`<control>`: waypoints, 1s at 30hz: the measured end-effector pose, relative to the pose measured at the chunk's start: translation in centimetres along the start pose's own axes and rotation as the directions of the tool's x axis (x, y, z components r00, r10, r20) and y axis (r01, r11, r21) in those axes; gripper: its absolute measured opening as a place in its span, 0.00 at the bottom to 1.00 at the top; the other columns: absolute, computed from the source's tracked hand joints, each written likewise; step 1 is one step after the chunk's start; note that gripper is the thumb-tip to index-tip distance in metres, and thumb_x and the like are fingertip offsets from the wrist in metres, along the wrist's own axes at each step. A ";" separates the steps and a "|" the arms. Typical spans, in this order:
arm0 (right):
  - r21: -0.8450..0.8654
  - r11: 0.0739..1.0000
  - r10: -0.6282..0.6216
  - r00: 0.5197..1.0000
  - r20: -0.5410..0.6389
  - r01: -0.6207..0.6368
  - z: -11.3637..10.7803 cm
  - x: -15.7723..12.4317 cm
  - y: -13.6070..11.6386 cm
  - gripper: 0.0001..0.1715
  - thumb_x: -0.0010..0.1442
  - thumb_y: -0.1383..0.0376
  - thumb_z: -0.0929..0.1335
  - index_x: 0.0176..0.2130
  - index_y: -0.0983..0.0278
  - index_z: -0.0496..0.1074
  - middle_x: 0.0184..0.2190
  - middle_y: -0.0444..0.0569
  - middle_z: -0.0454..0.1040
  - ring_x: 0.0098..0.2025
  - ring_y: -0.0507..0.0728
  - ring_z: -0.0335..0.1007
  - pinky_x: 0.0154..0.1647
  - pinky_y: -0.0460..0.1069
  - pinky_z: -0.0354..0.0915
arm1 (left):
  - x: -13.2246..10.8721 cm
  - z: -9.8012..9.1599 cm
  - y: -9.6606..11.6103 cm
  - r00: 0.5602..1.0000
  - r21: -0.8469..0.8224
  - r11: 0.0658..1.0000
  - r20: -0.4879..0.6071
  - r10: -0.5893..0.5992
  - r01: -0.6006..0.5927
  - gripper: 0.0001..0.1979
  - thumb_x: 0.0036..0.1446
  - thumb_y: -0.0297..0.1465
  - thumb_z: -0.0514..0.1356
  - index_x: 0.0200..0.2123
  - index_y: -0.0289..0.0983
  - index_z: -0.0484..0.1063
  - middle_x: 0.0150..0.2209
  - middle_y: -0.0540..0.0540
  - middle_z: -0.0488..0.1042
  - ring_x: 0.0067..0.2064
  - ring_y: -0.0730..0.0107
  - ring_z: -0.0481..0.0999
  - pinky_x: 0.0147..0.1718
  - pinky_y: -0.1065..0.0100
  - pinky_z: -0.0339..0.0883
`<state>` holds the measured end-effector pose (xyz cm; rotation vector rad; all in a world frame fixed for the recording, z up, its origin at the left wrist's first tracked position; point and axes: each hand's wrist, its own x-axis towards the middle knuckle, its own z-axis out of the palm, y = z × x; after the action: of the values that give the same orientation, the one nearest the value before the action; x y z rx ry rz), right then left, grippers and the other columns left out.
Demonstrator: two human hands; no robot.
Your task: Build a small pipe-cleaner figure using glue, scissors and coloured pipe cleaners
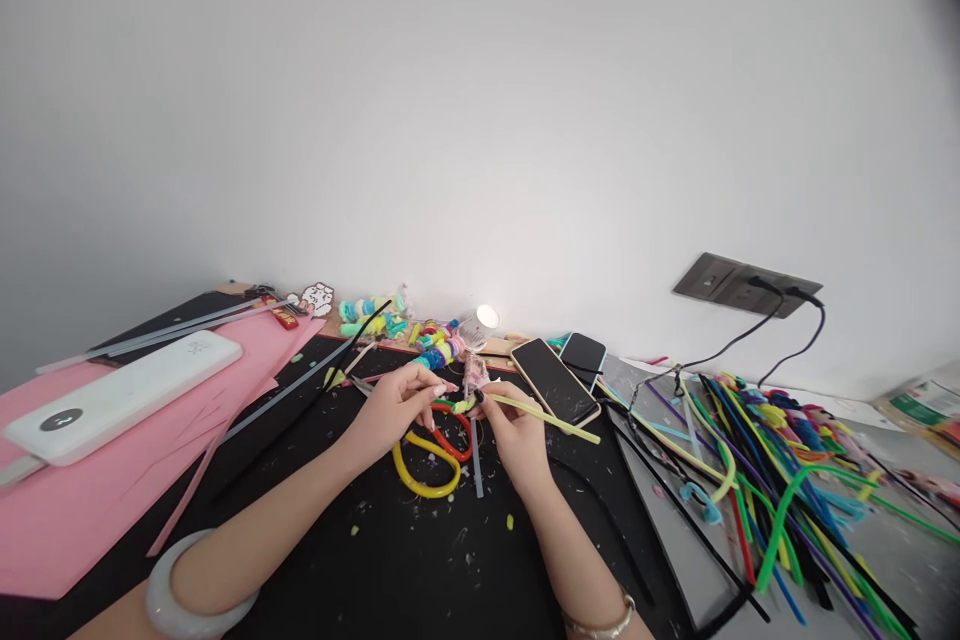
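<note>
Both hands meet over the black mat, near its middle. My left hand [405, 408] is pinched on the left end of a small green and yellow pipe cleaner piece [463, 406]. Close beside it on the right, my right hand [516, 428] pinches the same piece, and a long pale yellow pipe cleaner [562, 422] sticks out to the right past the fingers. Scissors with yellow and red handles [427, 492] lie beneath the hands, their blades partly hidden by my left hand. A translucent strip [477, 465] lies between the wrists.
Left are pink sheets [97, 530] and a white power bank [127, 398]. Behind the hands stand a small lit lamp [480, 325] and fuzzy coloured pieces [371, 312]. Two phones [556, 380] lie right of them. Many pipe cleaners [795, 490] and cables from a wall socket [742, 286] lie at the right.
</note>
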<state>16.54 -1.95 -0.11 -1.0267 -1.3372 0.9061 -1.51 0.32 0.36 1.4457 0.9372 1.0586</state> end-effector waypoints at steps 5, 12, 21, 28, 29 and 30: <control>0.012 1.000 -0.001 1.000 -0.001 0.001 0.0 0.0 0.0 0.07 0.55 0.60 0.70 0.30 0.62 0.74 0.24 0.45 0.74 0.26 0.55 0.72 0.31 0.50 0.71 | -0.1 -0.1 -0.1 1.000 0.001 1.000 -0.019 -0.010 0.010 0.11 0.51 0.36 0.63 0.31 0.37 0.64 0.41 0.45 0.77 0.23 0.75 0.72 0.29 0.66 0.69; 0.007 1.000 -0.008 1.000 0.000 0.008 -0.1 0.0 0.1 0.06 0.56 0.61 0.69 0.31 0.62 0.74 0.24 0.45 0.73 0.26 0.54 0.73 0.31 0.49 0.71 | -0.2 0.0 -0.2 0.997 0.039 0.997 -0.040 0.068 -0.066 0.16 0.60 0.42 0.54 0.25 0.41 0.57 0.17 0.58 0.65 0.19 0.73 0.68 0.25 0.69 0.64; 0.018 0.996 -0.086 0.996 0.004 0.086 -0.2 -0.1 0.2 0.05 0.57 0.63 0.69 0.33 0.61 0.75 0.32 0.47 0.75 0.30 0.54 0.74 0.34 0.50 0.71 | -0.4 0.6 -0.6 0.999 0.054 0.998 0.026 -0.040 0.038 0.23 0.61 0.47 0.51 0.21 0.37 0.62 0.17 0.53 0.68 0.15 0.75 0.67 0.18 0.72 0.59; -0.073 0.960 -0.266 0.961 0.077 0.271 0.3 -0.1 -1.0 0.07 0.58 0.69 0.68 0.31 0.61 0.77 0.35 0.50 0.77 0.41 0.57 0.73 0.46 0.52 0.68 | -0.6 1.0 0.4 0.953 -0.245 0.922 0.126 -0.276 0.299 0.17 0.56 0.44 0.60 0.37 0.35 0.70 0.31 0.48 0.76 0.24 0.75 0.75 0.25 0.72 0.69; -0.080 0.958 -0.269 0.960 0.081 0.276 0.3 -0.1 -1.1 0.07 0.58 0.69 0.68 0.31 0.61 0.77 0.35 0.50 0.76 0.41 0.57 0.73 0.46 0.52 0.68 | -0.6 1.0 0.4 0.953 -0.269 0.915 0.131 -0.273 0.299 0.16 0.56 0.42 0.61 0.37 0.34 0.71 0.31 0.48 0.76 0.25 0.75 0.75 0.27 0.73 0.70; -0.085 0.958 -0.267 0.960 0.085 0.274 0.3 -0.1 -1.1 0.07 0.58 0.69 0.68 0.31 0.61 0.77 0.36 0.50 0.76 0.42 0.57 0.72 0.45 0.51 0.68 | -0.6 0.9 0.4 0.954 -0.293 0.909 0.134 -0.269 0.297 0.15 0.55 0.41 0.63 0.37 0.34 0.72 0.32 0.48 0.76 0.27 0.76 0.76 0.28 0.73 0.70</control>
<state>16.17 -2.38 0.86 -0.8621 -1.5524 0.6830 -0.82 -0.54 0.61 1.0515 0.8429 0.8705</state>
